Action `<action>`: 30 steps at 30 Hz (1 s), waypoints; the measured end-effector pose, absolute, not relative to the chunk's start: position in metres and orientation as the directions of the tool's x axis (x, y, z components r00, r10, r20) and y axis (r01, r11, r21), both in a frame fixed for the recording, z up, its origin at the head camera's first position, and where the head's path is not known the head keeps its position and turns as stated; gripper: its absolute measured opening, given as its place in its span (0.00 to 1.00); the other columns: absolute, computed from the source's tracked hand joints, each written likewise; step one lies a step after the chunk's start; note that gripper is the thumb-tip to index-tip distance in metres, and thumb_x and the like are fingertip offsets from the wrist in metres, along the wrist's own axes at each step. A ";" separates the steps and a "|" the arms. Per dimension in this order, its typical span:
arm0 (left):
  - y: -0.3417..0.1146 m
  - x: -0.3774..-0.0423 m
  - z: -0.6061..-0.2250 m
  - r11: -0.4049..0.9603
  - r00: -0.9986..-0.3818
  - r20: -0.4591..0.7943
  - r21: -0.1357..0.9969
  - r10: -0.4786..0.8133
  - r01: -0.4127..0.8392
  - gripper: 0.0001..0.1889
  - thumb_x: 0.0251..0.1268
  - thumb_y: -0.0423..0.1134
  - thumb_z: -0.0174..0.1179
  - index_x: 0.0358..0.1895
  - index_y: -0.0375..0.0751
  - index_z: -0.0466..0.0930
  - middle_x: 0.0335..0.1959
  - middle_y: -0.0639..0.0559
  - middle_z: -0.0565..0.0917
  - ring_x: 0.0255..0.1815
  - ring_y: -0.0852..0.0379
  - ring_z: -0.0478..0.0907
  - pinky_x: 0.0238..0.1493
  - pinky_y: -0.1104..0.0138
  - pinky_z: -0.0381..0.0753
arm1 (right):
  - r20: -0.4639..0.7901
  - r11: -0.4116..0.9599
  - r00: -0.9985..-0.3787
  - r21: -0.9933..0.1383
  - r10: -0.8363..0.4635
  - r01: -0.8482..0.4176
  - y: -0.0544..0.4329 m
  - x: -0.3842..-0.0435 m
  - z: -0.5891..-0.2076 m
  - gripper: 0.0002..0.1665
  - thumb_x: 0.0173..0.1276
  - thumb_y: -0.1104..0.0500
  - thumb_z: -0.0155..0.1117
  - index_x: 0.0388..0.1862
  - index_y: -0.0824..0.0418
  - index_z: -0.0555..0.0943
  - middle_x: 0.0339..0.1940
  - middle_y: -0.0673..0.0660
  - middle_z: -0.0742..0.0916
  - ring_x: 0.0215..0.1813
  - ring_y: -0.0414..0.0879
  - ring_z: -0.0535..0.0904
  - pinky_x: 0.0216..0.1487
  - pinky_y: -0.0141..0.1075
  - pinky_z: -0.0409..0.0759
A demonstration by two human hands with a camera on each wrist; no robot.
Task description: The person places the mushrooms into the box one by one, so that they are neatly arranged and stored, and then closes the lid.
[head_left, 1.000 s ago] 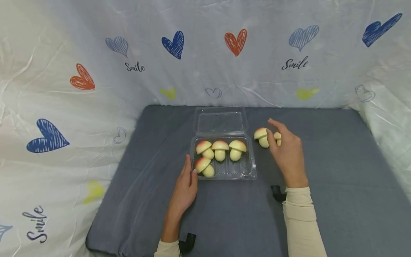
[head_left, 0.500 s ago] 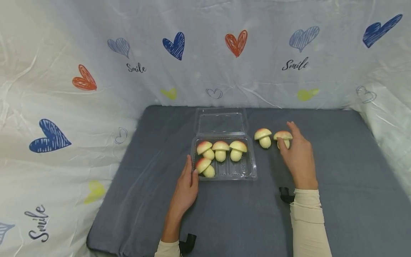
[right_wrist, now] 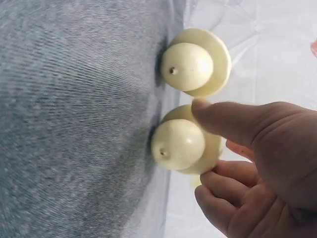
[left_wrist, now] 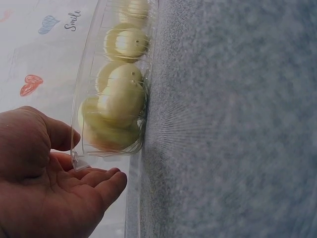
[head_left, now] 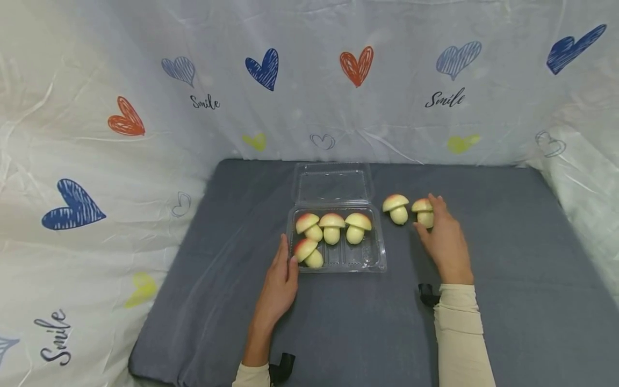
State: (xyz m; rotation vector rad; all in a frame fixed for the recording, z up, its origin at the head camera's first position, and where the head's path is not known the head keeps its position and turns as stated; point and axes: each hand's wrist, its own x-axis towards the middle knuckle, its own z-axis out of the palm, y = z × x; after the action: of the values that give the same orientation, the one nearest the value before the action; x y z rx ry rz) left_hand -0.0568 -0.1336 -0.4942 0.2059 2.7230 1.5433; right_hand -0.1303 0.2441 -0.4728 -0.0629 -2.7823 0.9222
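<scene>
A clear plastic clamshell container [head_left: 374, 264] lies with its lid [head_left: 332, 185] tipped back on the grey surface. Inside are several pale-yellow, red-tinged toy mushrooms [head_left: 331, 228], three in the back row and one at front left. My left hand [head_left: 279, 285] lies along the container's left side, thumb at the near corner; the left wrist view shows its fingers [left_wrist: 106, 186] extended by the rim. My right hand [head_left: 447, 244] is around the right one of two loose mushrooms, its thumb and fingers spread either side of that mushroom [right_wrist: 178, 146]. The other loose mushroom [head_left: 396, 209] stands just left.
The grey padded surface [head_left: 348, 333] carries everything. A white curtain [head_left: 300, 113] printed with hearts and "Smile" hangs behind it and along the left side. Black wrist mounts [head_left: 282, 368] jut from both sleeves near the surface.
My right hand has moved right, away from the left loose mushroom, then slightly down and back over the right one. My left hand and the container have stayed put.
</scene>
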 end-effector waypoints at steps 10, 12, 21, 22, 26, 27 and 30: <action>-0.133 -0.060 -0.494 0.511 -0.990 0.073 0.851 0.124 0.126 0.34 0.91 0.41 0.43 0.87 0.36 0.40 0.88 0.40 0.44 0.87 0.45 0.45 0.82 0.43 0.54 | 0.166 0.803 -0.974 -0.595 0.156 0.027 0.246 -0.132 -0.475 0.48 0.74 0.62 0.73 0.84 0.68 0.59 0.82 0.77 0.63 0.65 0.82 0.73 0.54 0.73 0.75; -0.133 -0.060 -0.494 0.511 -0.990 0.071 0.850 0.125 0.125 0.34 0.91 0.41 0.43 0.87 0.37 0.40 0.88 0.40 0.44 0.87 0.45 0.45 0.82 0.43 0.54 | 0.172 0.806 -0.971 -0.591 0.167 0.034 0.246 -0.132 -0.476 0.47 0.73 0.62 0.73 0.84 0.68 0.60 0.81 0.78 0.64 0.62 0.82 0.75 0.51 0.72 0.76; -0.134 -0.057 -0.495 0.521 -0.991 0.063 0.845 0.119 0.117 0.34 0.91 0.41 0.43 0.87 0.36 0.40 0.88 0.39 0.45 0.87 0.45 0.45 0.82 0.42 0.54 | 0.169 0.802 -0.960 -0.592 0.225 0.084 0.247 -0.136 -0.481 0.44 0.71 0.65 0.74 0.81 0.67 0.64 0.60 0.83 0.81 0.47 0.79 0.82 0.39 0.67 0.77; -0.134 -0.057 -0.494 0.519 -0.991 0.060 0.847 0.121 0.115 0.34 0.91 0.42 0.43 0.87 0.37 0.39 0.88 0.40 0.44 0.87 0.45 0.45 0.82 0.43 0.54 | 0.171 0.801 -0.957 -0.592 0.233 0.089 0.248 -0.137 -0.482 0.43 0.71 0.65 0.73 0.81 0.67 0.64 0.58 0.83 0.82 0.46 0.79 0.82 0.39 0.67 0.76; -0.134 -0.058 -0.494 0.517 -0.990 0.061 0.848 0.124 0.117 0.34 0.91 0.41 0.43 0.87 0.37 0.39 0.88 0.40 0.44 0.87 0.45 0.45 0.82 0.42 0.54 | 0.168 0.796 -0.954 -0.597 0.250 0.103 0.250 -0.137 -0.482 0.42 0.71 0.66 0.71 0.80 0.67 0.64 0.56 0.83 0.82 0.46 0.79 0.82 0.39 0.67 0.76; -0.134 -0.058 -0.495 0.519 -0.990 0.063 0.846 0.122 0.118 0.34 0.91 0.41 0.43 0.87 0.36 0.40 0.88 0.40 0.44 0.87 0.44 0.45 0.82 0.42 0.54 | 0.167 0.795 -0.954 -0.598 0.251 0.104 0.251 -0.137 -0.482 0.42 0.71 0.66 0.71 0.80 0.67 0.64 0.56 0.83 0.82 0.46 0.79 0.82 0.39 0.68 0.76; -0.135 -0.058 -0.496 0.524 -0.990 0.071 0.843 0.118 0.123 0.34 0.91 0.41 0.43 0.87 0.36 0.40 0.88 0.38 0.45 0.87 0.44 0.45 0.82 0.42 0.54 | 0.163 0.794 -0.954 -0.598 0.251 0.107 0.252 -0.137 -0.482 0.43 0.71 0.65 0.71 0.80 0.67 0.64 0.56 0.84 0.82 0.46 0.79 0.82 0.39 0.67 0.76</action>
State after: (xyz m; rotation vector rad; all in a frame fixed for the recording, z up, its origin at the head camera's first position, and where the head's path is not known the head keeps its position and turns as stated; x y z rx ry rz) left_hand -0.0577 -0.1347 -0.4956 0.2167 2.7465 1.5198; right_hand -0.1373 0.2518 -0.4818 -0.2787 -2.7499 0.8968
